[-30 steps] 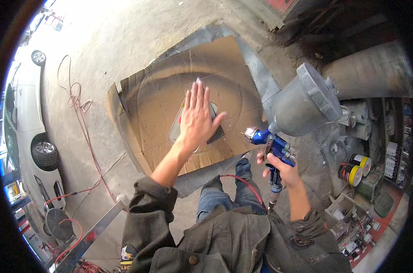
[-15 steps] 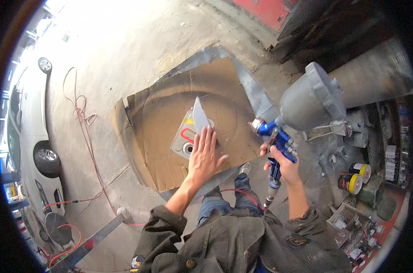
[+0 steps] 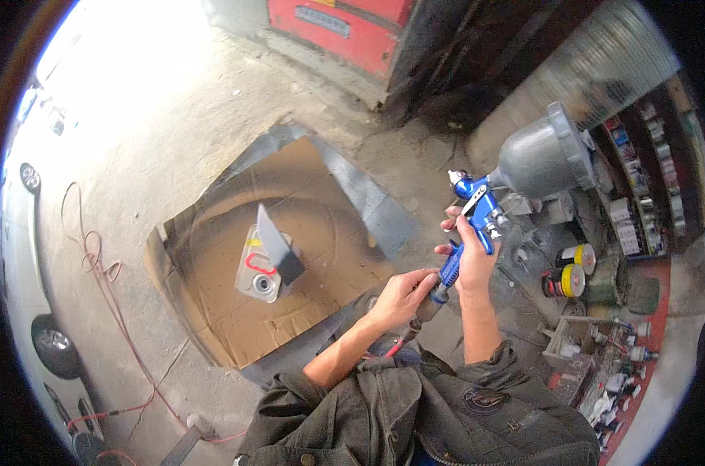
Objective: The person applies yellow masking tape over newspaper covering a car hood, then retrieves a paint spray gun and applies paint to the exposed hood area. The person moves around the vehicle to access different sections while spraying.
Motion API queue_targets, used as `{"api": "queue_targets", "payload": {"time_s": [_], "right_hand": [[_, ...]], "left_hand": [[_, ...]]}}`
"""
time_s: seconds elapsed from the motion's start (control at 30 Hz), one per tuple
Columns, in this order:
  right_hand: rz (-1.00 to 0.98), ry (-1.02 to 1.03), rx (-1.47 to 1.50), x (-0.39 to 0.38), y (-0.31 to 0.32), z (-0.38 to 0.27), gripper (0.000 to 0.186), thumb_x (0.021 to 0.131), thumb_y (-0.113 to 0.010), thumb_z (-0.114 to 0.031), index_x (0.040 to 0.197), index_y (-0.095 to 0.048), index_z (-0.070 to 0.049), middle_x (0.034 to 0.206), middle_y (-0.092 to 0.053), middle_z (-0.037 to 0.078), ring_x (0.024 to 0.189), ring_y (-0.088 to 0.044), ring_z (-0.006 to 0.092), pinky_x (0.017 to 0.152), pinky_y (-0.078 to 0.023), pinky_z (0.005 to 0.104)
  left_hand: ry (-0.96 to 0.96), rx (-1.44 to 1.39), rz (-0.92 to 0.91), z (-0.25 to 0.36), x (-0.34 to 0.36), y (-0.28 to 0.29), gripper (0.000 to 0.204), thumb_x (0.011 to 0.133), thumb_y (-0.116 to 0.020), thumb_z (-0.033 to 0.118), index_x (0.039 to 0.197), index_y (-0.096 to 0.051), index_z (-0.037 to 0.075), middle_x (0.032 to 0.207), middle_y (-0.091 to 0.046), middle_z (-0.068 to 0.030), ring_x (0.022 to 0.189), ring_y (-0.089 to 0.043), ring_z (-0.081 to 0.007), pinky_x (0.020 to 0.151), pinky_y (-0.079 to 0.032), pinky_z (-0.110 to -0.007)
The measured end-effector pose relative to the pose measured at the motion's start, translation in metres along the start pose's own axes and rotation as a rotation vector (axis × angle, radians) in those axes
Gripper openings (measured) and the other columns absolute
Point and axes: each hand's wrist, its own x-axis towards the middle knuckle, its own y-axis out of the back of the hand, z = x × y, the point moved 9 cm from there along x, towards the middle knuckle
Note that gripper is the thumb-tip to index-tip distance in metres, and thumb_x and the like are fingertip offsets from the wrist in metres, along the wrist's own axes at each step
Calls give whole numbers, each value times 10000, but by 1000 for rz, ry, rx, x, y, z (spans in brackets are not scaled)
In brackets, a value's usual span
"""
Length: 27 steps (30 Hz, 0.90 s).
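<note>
My right hand (image 3: 478, 260) is wrapped round the handle of a blue spray gun (image 3: 477, 203), which carries a large grey paint cup (image 3: 545, 155) on top. At the bottom of the gun's handle, my left hand (image 3: 403, 301) pinches the air fitting (image 3: 441, 295), partly covering it. A red air hose (image 3: 396, 347) hangs below the fitting. Apart from both hands, to the left, a pointed grey panel (image 3: 273, 239) leans on a metal can (image 3: 253, 289) with a red handle. The can rests on a brown cardboard sheet (image 3: 306, 311) on the floor.
Another red hose (image 3: 118, 303) trails over the concrete at left, beside a pale car (image 3: 20, 272). Paint tins (image 3: 564, 281), a wooden box of small parts (image 3: 566, 342) and shelves (image 3: 640, 179) stand at right. A red metal cabinet (image 3: 345, 39) is at the far side.
My left hand has left the grey panel and moved right to the fitting under the spray gun. The view has shifted, so the cardboard now appears lower and further left.
</note>
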Motion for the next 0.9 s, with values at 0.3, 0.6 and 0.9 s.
{"api": "queue_targets", "payload": {"time_s": [0.3, 0.6, 0.9], "right_hand": [[116, 54, -72, 7, 41, 0, 216, 959, -639, -98, 1154, -637, -4, 1062, -698, 80, 858, -650, 134, 499, -581, 290], [84, 46, -74, 3, 42, -4, 204, 948, -631, -96, 1138, -628, -22, 1039, -700, 73, 841, -655, 152, 476, -540, 287], [83, 52, 5, -4, 41, -20, 211, 975, -627, -110, 1160, -629, -8, 1053, -696, 73, 911, -679, 154, 564, -602, 305]], "left_hand": [[-67, -33, -305, -10, 31, -32, 317, 1042, -526, 270, 1241, -654, 59, 797, -641, -151, 722, -602, -218, 706, -492, -376], [-68, -99, -378, -19, 35, -41, 294, 1019, -588, 272, 1189, -676, 50, 772, -639, -87, 737, -559, -113, 697, -487, -335], [-28, -307, -463, -9, 15, -80, 651, 954, -682, 314, 1422, -338, 20, 882, -575, -55, 745, -539, -133, 661, -459, -333]]}}
